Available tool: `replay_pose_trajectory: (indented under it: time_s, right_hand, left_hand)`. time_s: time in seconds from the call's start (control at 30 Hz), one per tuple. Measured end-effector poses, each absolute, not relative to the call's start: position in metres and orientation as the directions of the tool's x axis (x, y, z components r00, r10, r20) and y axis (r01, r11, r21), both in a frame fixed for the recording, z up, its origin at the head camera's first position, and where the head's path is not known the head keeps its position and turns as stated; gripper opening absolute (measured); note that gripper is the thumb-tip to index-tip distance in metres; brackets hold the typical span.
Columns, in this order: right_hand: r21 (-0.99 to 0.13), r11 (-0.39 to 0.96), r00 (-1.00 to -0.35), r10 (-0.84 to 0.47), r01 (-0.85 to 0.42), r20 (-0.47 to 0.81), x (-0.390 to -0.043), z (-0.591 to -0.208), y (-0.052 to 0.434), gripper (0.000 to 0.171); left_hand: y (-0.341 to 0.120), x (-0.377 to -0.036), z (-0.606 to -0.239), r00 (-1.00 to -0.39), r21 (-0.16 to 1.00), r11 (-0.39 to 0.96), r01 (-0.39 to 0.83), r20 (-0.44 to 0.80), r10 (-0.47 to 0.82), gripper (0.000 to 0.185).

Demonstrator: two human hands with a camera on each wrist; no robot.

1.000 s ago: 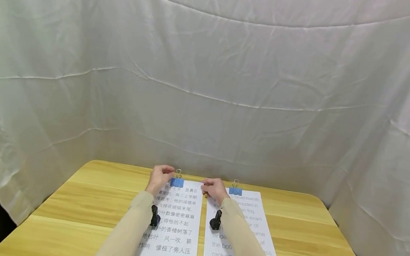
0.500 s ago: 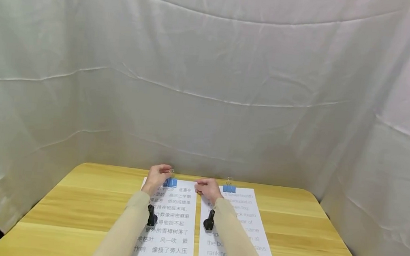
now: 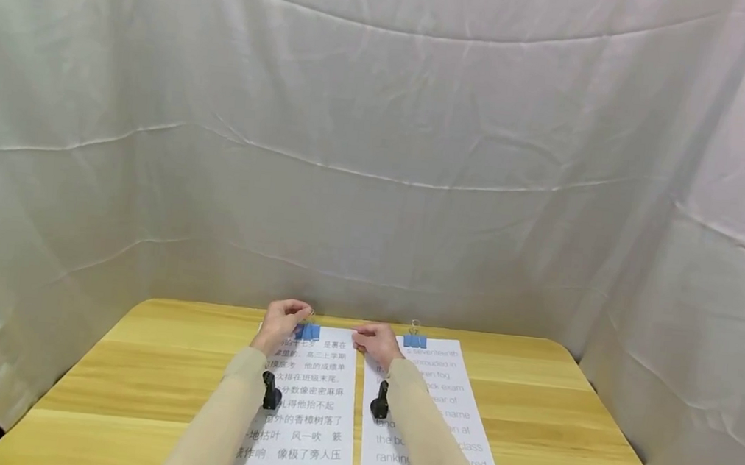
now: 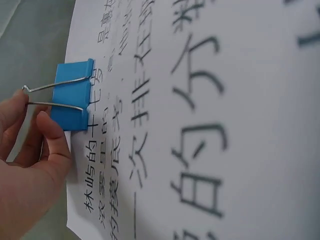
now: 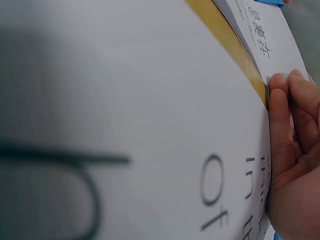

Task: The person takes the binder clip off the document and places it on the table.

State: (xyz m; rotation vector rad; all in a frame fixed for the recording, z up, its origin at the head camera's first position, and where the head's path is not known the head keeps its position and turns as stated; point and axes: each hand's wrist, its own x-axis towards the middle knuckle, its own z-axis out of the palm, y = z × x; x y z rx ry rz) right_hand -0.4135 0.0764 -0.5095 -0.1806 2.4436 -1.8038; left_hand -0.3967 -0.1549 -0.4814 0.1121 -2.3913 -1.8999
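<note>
Two stacks of printed paper lie side by side. The left stack [image 3: 311, 404] has Chinese text, and a blue binder clip [image 4: 71, 95] sits on its top edge. My left hand [image 4: 35, 170] holds the clip's wire handle [image 4: 55, 106] at its end, fingers curled. Near the left stack's top right corner, my right hand [image 3: 378, 342] pinches the paper's corner with thumb and fingertips [image 5: 278, 82]. The right stack [image 3: 394, 441] has English text and its own blue binder clip [image 3: 415, 340], partly behind that hand's forearm.
Both stacks rest on a wooden table [image 3: 542, 424], with a narrow strip of wood between them. Pale grey cloth [image 3: 379, 152] hangs behind and at both sides. Each wrist carries a small black camera mount [image 3: 270, 393].
My left fingers have closed in on the clip's wire handle. My right hand stays at the left stack's corner. The head view has turned slightly, so everything sits further left.
</note>
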Motion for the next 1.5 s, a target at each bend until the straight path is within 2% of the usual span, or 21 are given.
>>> replay_pose_trajectory:
  time_s: [0.23, 0.57, 0.77, 1.1, 1.27, 1.5]
  right_hand:
    - [-0.957, 0.29, -0.983, -0.177, -0.017, -0.036, -0.414, -0.51, 0.078, 0.024]
    - [-0.961, 0.276, -0.981, -0.182, 0.009, -0.062, -0.418, -0.511, 0.08, 0.025]
    - [-0.967, 0.254, -0.979, -0.192, 0.017, -0.068, -0.416, -0.511, 0.079, 0.025]
    - [-0.957, 0.29, -0.984, -0.169, -0.001, -0.05, -0.413, -0.505, 0.082, 0.025]
    - [-0.958, 0.285, -0.986, -0.151, 0.028, -0.074, -0.412, -0.502, 0.082, 0.023]
    - [-0.957, 0.287, -0.987, -0.142, 0.036, -0.079, -0.41, -0.502, 0.082, 0.023]
  left_hand:
    - [-0.159, -0.398, -0.481, -0.999, 0.968, 0.252, 0.002, 0.013, -0.043, 0.025]
    - [-0.163, -0.4, -0.476, -0.998, 0.977, 0.214, 0.008, -0.006, 0.063, 0.025]
    - [-0.167, -0.398, -0.477, -0.994, 0.978, 0.207, 0.012, -0.011, 0.11, 0.036]
    - [-0.175, -0.405, -0.463, -0.965, 0.937, 0.334, 0.099, 0.009, 0.261, 0.067]
    - [-0.176, -0.405, -0.459, -0.962, 0.929, 0.361, 0.081, -0.021, 0.271, 0.068]
    - [-0.176, -0.405, -0.46, -0.964, 0.952, 0.3, 0.054, -0.029, 0.264, 0.064]
